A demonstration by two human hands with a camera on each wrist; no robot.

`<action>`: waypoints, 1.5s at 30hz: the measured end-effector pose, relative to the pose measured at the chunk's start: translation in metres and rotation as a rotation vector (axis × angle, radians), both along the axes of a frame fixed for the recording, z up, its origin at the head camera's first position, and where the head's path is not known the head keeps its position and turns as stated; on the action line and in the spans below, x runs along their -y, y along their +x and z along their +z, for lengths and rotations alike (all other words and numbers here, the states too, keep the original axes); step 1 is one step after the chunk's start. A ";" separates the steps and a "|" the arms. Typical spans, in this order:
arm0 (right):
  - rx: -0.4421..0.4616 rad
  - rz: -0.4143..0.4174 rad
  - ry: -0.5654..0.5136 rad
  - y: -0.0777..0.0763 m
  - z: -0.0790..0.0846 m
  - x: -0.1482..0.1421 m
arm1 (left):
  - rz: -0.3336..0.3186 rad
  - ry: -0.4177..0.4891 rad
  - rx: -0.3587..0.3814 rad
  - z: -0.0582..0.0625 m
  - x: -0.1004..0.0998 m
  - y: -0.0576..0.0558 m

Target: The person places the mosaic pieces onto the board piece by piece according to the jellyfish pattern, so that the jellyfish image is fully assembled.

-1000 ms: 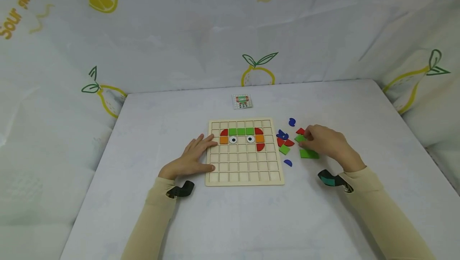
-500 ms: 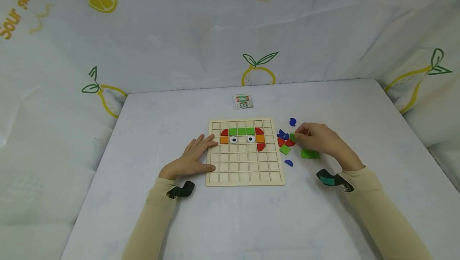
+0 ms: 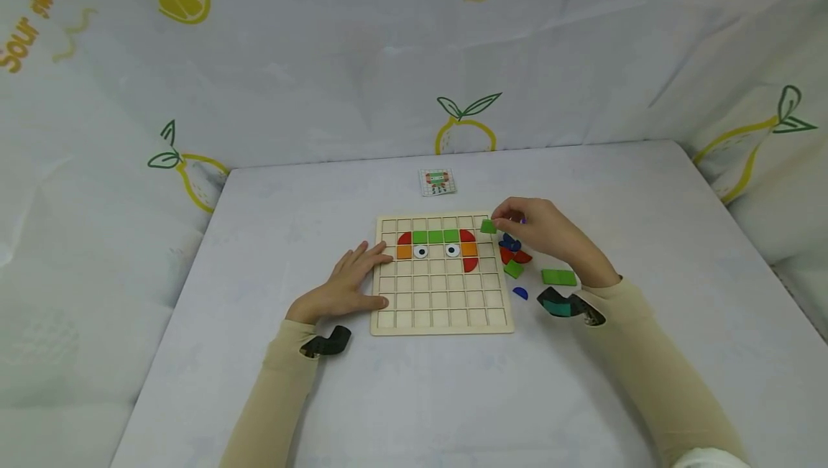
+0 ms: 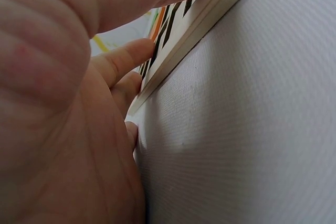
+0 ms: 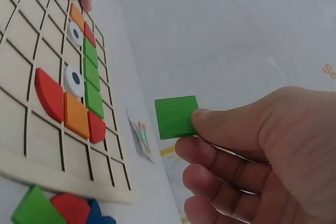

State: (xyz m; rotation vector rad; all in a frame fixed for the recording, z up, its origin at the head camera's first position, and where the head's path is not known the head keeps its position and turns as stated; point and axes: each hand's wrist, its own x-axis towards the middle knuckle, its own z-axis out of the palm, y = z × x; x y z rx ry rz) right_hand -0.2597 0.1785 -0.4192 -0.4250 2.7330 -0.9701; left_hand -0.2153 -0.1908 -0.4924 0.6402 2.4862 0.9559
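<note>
My right hand (image 3: 540,227) pinches a green square tile (image 5: 176,117) between thumb and index finger, its other fingers curled below. In the head view the tile overlaps the far right corner of a wooden grid board (image 3: 438,300). The left hand (image 3: 341,288) lies with spread fingers on the board's left edge; the left wrist view shows its thumb and fingertips at that rim. Across the board's upper cells runs a row of green tiles (image 3: 435,237), with red rounded corner tiles at its ends. Below come orange squares (image 3: 404,251), two eye tiles (image 3: 420,251) and another red tile (image 3: 469,264).
Right of the board lie loose red tiles (image 3: 522,257), blue tiles (image 3: 511,245), a tilted green tile (image 3: 514,269) and a blue half-circle (image 3: 520,293). Green tiles (image 3: 558,277) lie farther right. A small picture card (image 3: 437,182) rests behind the board.
The right hand has picked a green square tile from the loose pieces and carried it left to the board's far right corner. The left hand has stayed in place.
</note>
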 end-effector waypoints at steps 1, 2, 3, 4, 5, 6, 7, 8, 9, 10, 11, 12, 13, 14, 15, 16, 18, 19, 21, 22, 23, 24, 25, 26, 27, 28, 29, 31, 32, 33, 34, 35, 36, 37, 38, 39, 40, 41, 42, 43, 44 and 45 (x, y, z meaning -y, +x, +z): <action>0.001 0.007 -0.006 -0.001 0.000 0.003 | 0.000 -0.001 0.002 0.000 0.000 0.000; 0.001 0.015 -0.012 -0.002 0.000 0.007 | 0.002 0.000 0.006 0.001 -0.001 0.000; -0.003 0.024 -0.018 -0.002 -0.001 0.010 | 0.002 -0.001 0.008 0.001 -0.001 0.000; -0.002 0.032 -0.026 -0.003 -0.001 0.013 | 0.001 0.000 0.008 0.001 -0.002 0.000; 0.000 0.038 -0.031 -0.003 -0.001 0.016 | 0.000 -0.002 0.006 0.002 -0.002 0.000; 0.001 0.044 -0.034 -0.003 -0.002 0.018 | 0.000 -0.003 0.004 0.002 -0.003 0.000; 0.006 0.051 -0.039 -0.003 -0.002 0.021 | -0.002 -0.004 0.001 0.002 -0.003 0.000; 0.008 0.061 -0.043 -0.003 -0.003 0.023 | -0.005 -0.004 -0.002 0.002 -0.003 -0.001; 0.015 0.068 -0.046 -0.003 -0.003 0.025 | -0.008 -0.002 -0.007 0.002 -0.003 -0.001; 0.025 0.072 -0.047 -0.003 -0.004 0.027 | -0.010 0.004 -0.010 0.002 -0.004 -0.001; 0.032 0.077 -0.047 -0.003 -0.005 0.028 | -0.011 0.003 -0.013 0.002 -0.004 -0.001; 0.044 0.080 -0.047 -0.003 -0.007 0.030 | -0.013 0.003 -0.012 0.002 -0.004 -0.001; 0.057 0.085 -0.048 -0.003 -0.008 0.032 | -0.013 0.003 -0.012 0.002 -0.003 -0.001; 0.065 0.086 -0.045 -0.003 -0.009 0.034 | -0.012 0.003 -0.009 0.002 -0.003 -0.001; 0.075 0.087 -0.042 -0.003 -0.011 0.035 | -0.010 0.001 -0.005 0.002 -0.003 -0.001; 0.073 0.093 -0.036 -0.004 -0.013 0.037 | -0.008 -0.002 0.000 0.002 -0.003 -0.001; 0.069 0.106 -0.028 -0.004 -0.016 0.039 | -0.003 -0.008 0.008 0.002 -0.003 -0.001; 0.062 0.115 -0.026 -0.005 -0.018 0.040 | 0.000 -0.011 0.011 0.002 -0.003 -0.001; 0.053 0.132 -0.027 -0.005 -0.020 0.042 | 0.002 -0.010 0.015 0.002 -0.002 -0.001; 0.051 0.140 -0.026 -0.005 -0.022 0.043 | 0.002 -0.009 0.015 0.002 -0.002 0.000; 0.055 0.148 -0.026 -0.005 -0.023 0.044 | 0.001 -0.008 0.012 0.002 -0.002 0.000; 0.057 0.155 -0.023 -0.005 -0.024 0.045 | -0.001 -0.009 0.009 0.002 -0.002 0.000; 0.056 0.164 -0.013 -0.005 -0.026 0.046 | -0.002 -0.005 0.006 0.002 -0.002 0.000; 0.059 0.171 -0.005 -0.005 -0.027 0.047 | -0.005 -0.001 0.002 0.002 -0.001 0.000; 0.060 0.178 0.006 -0.004 -0.028 0.047 | -0.008 0.001 -0.002 0.002 -0.001 0.000; 0.060 0.182 0.015 -0.004 -0.029 0.047 | -0.010 0.002 -0.007 0.002 -0.001 0.000; 0.060 0.185 0.024 -0.003 -0.030 0.048 | -0.012 0.004 -0.009 0.002 -0.001 0.001; 0.065 0.187 0.037 -0.002 -0.032 0.048 | -0.014 0.007 -0.011 0.003 -0.001 0.001; 0.068 0.186 0.040 -0.001 -0.033 0.048 | -0.016 0.006 -0.011 0.003 -0.001 0.001; 0.070 0.188 0.040 -0.001 -0.034 0.048 | -0.015 0.007 -0.010 0.003 0.000 0.001; 0.073 0.189 0.041 -0.001 -0.035 0.049 | -0.014 0.007 -0.009 0.003 0.000 0.001; 0.076 0.191 0.041 -0.001 -0.036 0.049 | -0.012 0.010 -0.007 0.003 0.000 0.001; 0.079 0.194 0.040 -0.001 -0.037 0.049 | -0.011 0.011 -0.007 0.004 0.000 0.001; 0.084 0.198 0.038 -0.001 -0.038 0.049 | -0.010 0.011 -0.007 0.003 0.000 0.001; 0.087 0.202 0.038 0.000 -0.038 0.049 | -0.008 0.012 -0.007 0.003 0.001 0.001; 0.091 0.201 0.039 0.000 -0.038 0.050 | -0.007 0.012 -0.007 0.003 0.001 0.001; 0.093 0.201 0.045 0.000 -0.038 0.050 | -0.007 0.009 -0.007 0.003 0.001 0.001; 0.091 0.203 0.051 0.001 -0.038 0.051 | -0.008 0.008 -0.007 0.002 0.001 0.001; 0.089 0.202 0.061 0.001 -0.038 0.051 | -0.010 0.005 -0.008 0.002 0.001 0.001; 0.084 0.202 0.069 0.001 -0.038 0.052 | -0.010 0.004 -0.007 0.002 0.001 0.001; 0.078 0.200 0.077 0.001 -0.039 0.053 | -0.011 0.006 -0.006 0.002 0.001 0.001; 0.073 0.197 0.088 0.001 -0.039 0.053 | -0.011 0.008 -0.005 0.002 0.001 0.001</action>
